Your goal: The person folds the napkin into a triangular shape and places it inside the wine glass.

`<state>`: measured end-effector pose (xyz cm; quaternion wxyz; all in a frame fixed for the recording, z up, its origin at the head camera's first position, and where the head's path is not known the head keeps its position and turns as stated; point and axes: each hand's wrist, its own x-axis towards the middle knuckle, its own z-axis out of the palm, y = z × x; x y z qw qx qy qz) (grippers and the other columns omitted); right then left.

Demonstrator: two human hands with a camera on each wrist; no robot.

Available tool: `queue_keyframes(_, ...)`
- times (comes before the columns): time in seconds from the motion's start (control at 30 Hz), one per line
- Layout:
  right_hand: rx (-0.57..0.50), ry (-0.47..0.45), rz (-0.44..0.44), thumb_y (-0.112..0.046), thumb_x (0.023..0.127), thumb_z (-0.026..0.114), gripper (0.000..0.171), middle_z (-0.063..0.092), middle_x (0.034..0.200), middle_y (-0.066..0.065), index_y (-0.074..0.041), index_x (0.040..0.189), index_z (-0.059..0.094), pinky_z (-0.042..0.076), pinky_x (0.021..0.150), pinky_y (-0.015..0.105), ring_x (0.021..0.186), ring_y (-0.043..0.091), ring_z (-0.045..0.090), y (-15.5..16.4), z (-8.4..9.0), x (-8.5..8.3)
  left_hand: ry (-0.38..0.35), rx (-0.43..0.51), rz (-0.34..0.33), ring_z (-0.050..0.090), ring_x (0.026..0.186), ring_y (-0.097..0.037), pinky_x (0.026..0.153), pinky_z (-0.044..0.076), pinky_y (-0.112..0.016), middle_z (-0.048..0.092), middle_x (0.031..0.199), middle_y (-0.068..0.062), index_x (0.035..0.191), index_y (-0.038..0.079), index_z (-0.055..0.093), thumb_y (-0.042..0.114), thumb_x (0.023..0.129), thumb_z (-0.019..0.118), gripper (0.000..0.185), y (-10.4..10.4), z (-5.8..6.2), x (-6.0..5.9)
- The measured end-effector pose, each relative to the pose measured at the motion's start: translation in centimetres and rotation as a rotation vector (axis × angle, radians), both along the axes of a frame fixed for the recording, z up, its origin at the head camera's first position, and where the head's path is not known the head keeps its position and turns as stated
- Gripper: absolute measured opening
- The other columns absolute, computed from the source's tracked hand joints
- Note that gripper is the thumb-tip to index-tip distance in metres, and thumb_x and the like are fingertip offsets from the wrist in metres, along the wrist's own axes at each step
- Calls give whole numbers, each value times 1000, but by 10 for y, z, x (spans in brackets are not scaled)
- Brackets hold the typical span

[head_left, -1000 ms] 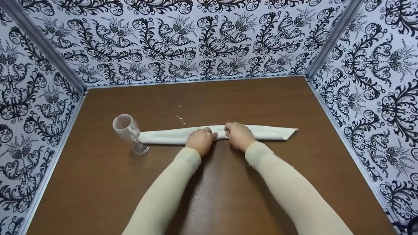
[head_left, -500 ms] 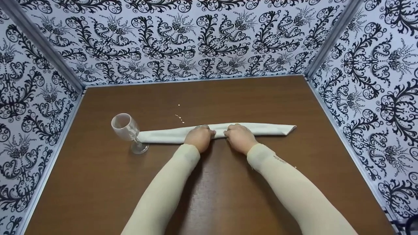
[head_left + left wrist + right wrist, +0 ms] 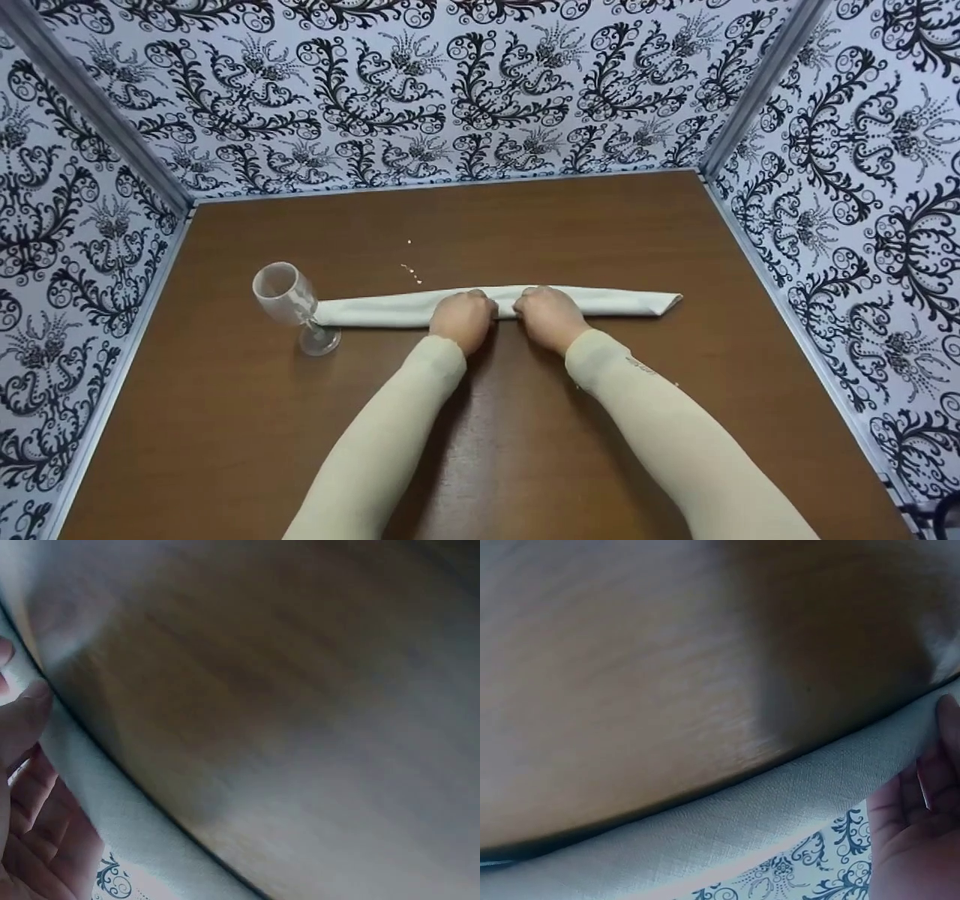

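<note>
Left hand (image 3: 463, 319) and right hand (image 3: 549, 315) pinch the long, rolled woven napkin (image 3: 607, 301); a clear stemmed glass (image 3: 291, 300) stands beside.

We find no readable text, label, brand, number or sign in any view. A small dark mark sits on the right sleeve (image 3: 636, 363) near the wrist, but it is too small for us to read. The wall panels (image 3: 480, 90) carry only a black ornamental scroll pattern, without lettering.
</note>
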<state>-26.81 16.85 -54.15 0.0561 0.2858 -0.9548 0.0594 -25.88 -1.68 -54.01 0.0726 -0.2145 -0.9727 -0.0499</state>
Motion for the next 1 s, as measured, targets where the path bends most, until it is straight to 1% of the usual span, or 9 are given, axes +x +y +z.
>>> queue_keyframes(0.13, -17, -25, -14, 1, 92, 65, 18, 72, 85, 8, -9, 79, 73, 59, 80, 48, 87, 31, 73, 0, 0, 2, -28, 19, 27, 75, 82, -29, 72, 61, -46, 75, 85, -5, 79, 16, 77, 19, 87, 77, 9, 0, -1, -3)
queue_keyframes(0.27, -23, -75, -46, -2, 97, 64, 17, 74, 92, 8, -9, 89, 76, 59, 85, 48, 93, 32, 73, 0, 0, 3, -77, 48, 55, 75, 85, -29, 75, 61, -47, 77, 87, -6, 79, 16, 77, 19, 89, 77, 10, -1, -3, -5)
queue_keyframes(0.4, -24, -125, -73, -4, 100, 63, 15, 75, 96, 10, -8, 96, 77, 58, 88, 49, 97, 34, 72, -1, 3, 3, -142, 66, 75, 76, 90, -31, 78, 62, -50, 78, 92, -8, 86, 14, 78, 16, 93, 73, 9, 0, -2, -8)
queue_keyframes(0.57, -36, -192, -100, -7, 103, 61, 13, 74, 97, 12, -7, 100, 73, 58, 90, 49, 98, 35, 72, -2, 7, 0, -226, 53, 99, 76, 98, -32, 84, 61, -51, 79, 101, -11, 95, 12, 79, 11, 96, 67, 12, 3, 2, -12)
queue_keyframes(0.63, -49, -225, -115, -6, 103, 61, 10, 74, 101, 13, -8, 105, 71, 57, 92, 49, 101, 35, 72, -2, 8, -1, -263, 50, 108, 76, 101, -32, 87, 61, -51, 79, 105, -11, 98, 11, 79, 10, 97, 66, 13, 4, 4, -14)
queue_keyframes(0.7, -62, -251, -128, -4, 101, 63, 13, 74, 108, 12, -10, 111, 70, 56, 94, 49, 104, 36, 71, -2, 10, -1, -303, 49, 113, 75, 105, -32, 90, 61, -50, 79, 109, -11, 103, 12, 80, 9, 98, 65, 15, 4, 7, -16)
queue_keyframes(0.8, -56, -254, -138, -3, 100, 66, 18, 70, 112, 9, -14, 114, 71, 57, 89, 49, 100, 35, 70, -2, 10, 0, -351, 61, 116, 74, 111, -30, 94, 60, -49, 79, 117, -9, 111, 15, 80, 9, 100, 65, 20, 4, 10, -18)
queue_keyframes(0.9, -33, -205, -115, -8, 102, 66, 13, 65, 106, 9, -14, 108, 75, 56, 84, 47, 94, 34, 67, -3, 9, 1, -344, 75, 111, 74, 112, -29, 96, 59, -47, 78, 117, -8, 112, 17, 81, 15, 101, 68, 17, 3, 12, -18)
queue_keyframes(1.0, 0, -145, -80, -11, 103, 64, 14, 61, 99, 10, -12, 101, 78, 53, 84, 45, 91, 32, 60, -4, 8, 2, -267, 59, 76, 72, 109, -33, 94, 59, -46, 76, 111, -9, 106, 15, 82, 17, 100, 70, 14, 2, 12, -16)
